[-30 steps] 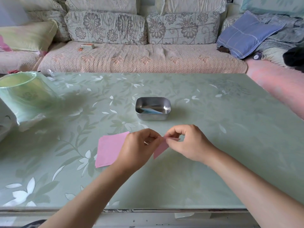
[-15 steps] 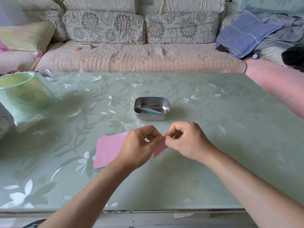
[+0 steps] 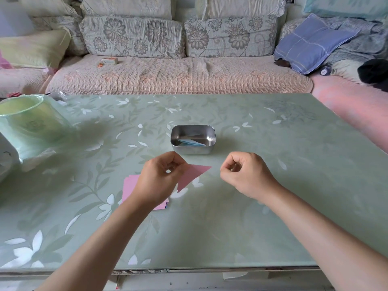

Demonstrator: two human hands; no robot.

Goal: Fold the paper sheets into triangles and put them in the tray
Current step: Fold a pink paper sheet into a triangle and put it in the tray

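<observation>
My left hand (image 3: 160, 178) pinches a pink folded paper triangle (image 3: 192, 176) above the table, its point aimed right. My right hand (image 3: 244, 174) is a little to the right of the triangle, fingers curled, holding nothing. Under my left hand lies a small stack of pink paper sheets (image 3: 131, 186) on the table. Just beyond the hands stands the metal tray (image 3: 211, 132) with a light blue folded triangle (image 3: 192, 142) lying inside.
A green plastic-wrapped bucket (image 3: 27, 122) stands at the table's left side. A sofa with cushions (image 3: 178, 74) runs along the far edge of the green floral table (image 3: 273, 164). The table's front edge is close to me.
My right hand let go of the pink triangle and moved off to the right. My left hand keeps the triangle, which now shows as a full flat fold.
</observation>
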